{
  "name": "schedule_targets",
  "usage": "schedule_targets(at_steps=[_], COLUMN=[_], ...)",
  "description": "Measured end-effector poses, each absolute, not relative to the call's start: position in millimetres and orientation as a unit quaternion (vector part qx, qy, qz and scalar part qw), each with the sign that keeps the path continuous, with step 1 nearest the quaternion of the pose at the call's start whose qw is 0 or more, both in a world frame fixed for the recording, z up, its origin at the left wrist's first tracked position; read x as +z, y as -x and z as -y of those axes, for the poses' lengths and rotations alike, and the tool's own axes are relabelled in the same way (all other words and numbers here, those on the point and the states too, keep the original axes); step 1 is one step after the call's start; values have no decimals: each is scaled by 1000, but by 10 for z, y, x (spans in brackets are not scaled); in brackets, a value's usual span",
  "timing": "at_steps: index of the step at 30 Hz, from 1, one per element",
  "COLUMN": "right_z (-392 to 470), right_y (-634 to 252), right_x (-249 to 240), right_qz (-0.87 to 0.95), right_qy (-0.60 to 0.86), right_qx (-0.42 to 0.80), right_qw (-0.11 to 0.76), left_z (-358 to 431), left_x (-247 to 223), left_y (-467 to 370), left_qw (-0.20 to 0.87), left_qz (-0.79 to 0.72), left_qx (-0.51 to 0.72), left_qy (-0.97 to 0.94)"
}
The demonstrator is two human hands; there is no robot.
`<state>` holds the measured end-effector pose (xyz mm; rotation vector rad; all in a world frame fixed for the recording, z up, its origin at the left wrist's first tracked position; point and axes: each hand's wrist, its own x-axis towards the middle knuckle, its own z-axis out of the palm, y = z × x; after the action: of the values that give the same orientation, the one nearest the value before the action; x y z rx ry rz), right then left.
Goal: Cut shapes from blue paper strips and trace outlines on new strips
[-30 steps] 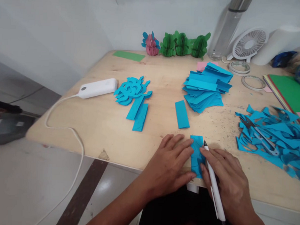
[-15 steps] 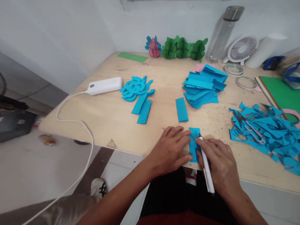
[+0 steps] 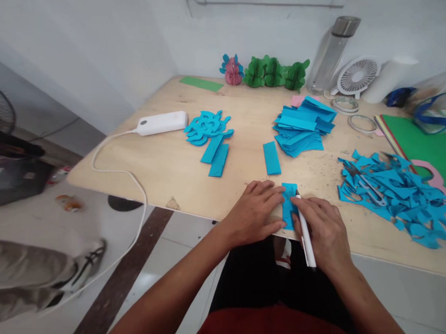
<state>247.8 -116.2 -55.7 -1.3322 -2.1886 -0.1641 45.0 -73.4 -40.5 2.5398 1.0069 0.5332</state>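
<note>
A small blue paper strip lies at the near edge of the wooden table. My left hand lies flat on the strip's left side, fingers spread, pinning it down. My right hand grips a white pen with its dark tip touching the strip near its upper right edge. Another single blue strip lies just beyond the hands.
A stack of blue strips, cut blue shapes, a heap of blue scraps with scissors, a white corded device, tape rolls, a small fan, a bottle, green sheets and paper ornaments. Someone's leg and shoe on the floor at left.
The view has pulled back and tilted up a little. Both hands stay on the strip with the pen. A person's leg and shoe have come into view on the floor at left.
</note>
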Motion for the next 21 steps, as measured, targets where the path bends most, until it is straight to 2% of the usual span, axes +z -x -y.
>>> schedule_targets(at_steps=[21], right_z=[1158], right_y=[-2475], right_x=[-548], right_qz=[819], right_qy=[493], right_qx=[-72], right_qw=[285], left_z=[745], left_x=[-425], left_y=[-447], left_qw=[157], left_qz=[-348], left_qx=[182], left_qy=[-906])
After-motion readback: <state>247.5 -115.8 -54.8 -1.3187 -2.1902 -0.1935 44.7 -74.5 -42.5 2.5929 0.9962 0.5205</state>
